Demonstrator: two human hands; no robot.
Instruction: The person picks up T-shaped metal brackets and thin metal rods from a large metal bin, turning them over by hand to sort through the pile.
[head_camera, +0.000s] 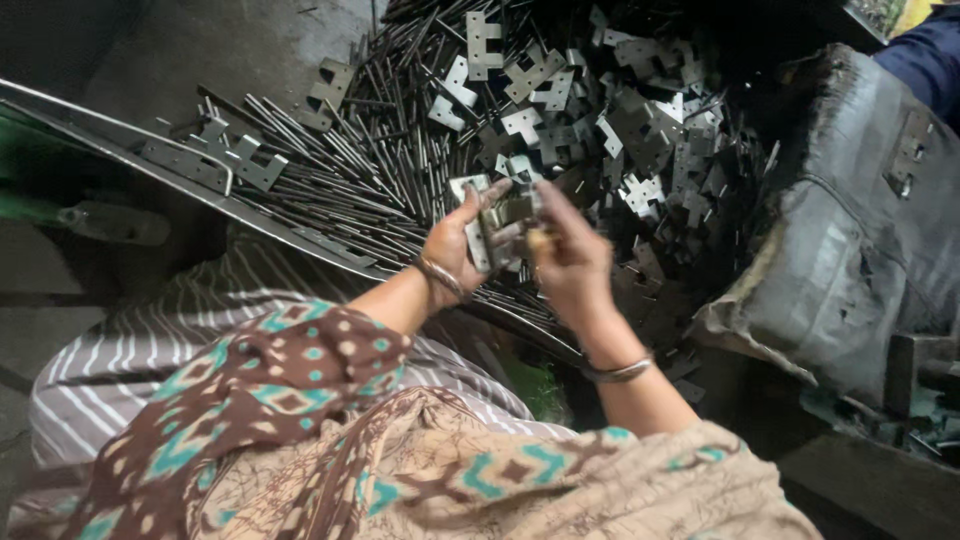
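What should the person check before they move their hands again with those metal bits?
1. Left hand has a grip on the hinge plate: ok.
2. Right hand is on the same piece: ok, both hands meet there.
3. Parts lined up between the hands: cannot tell, fingers hide them.
4. More plates in the pile: ok, plenty.
5. Thin metal rods nearby: ok, heaped beside the plates.
6. Bangle clear of sharp edges: ok, it sits above the pile.

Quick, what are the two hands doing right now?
Left hand: closed on a flat metal hinge plate.
Right hand: closed on the same hinge plate; whether it also holds a pin cannot be told.
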